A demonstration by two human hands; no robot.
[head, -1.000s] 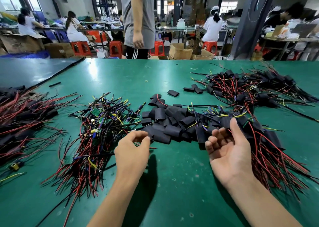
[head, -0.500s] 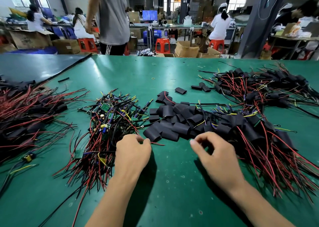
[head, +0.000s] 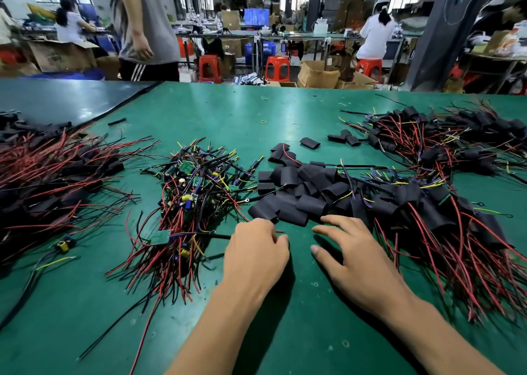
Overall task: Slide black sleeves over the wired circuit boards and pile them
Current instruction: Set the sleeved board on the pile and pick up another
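Observation:
Loose black sleeves [head: 296, 200] lie heaped mid-table. Left of them sits a tangle of bare green circuit boards [head: 196, 192] with red, black and yellow wires. A pile of sleeved boards [head: 433, 217] with red wires spreads out to the right of the sleeves. My left hand [head: 256, 256] rests at the near edge of the sleeve heap, fingers curled down; a thin black wire runs into it and a red one comes out at its fingertips. My right hand [head: 353, 257] lies flat beside it, fingers spread, index tip touching the nearest sleeves.
More sleeved boards lie in a pile at far right [head: 456, 140] and another at far left [head: 48, 175]. A few stray sleeves [head: 309, 142] lie farther back. A person in a grey shirt [head: 148, 26] stands at the green table's far edge [head: 228, 85].
My right hand turned palm down, then opened and reached forward to the sleeves. My left hand stayed curled in place. The standing person walked left.

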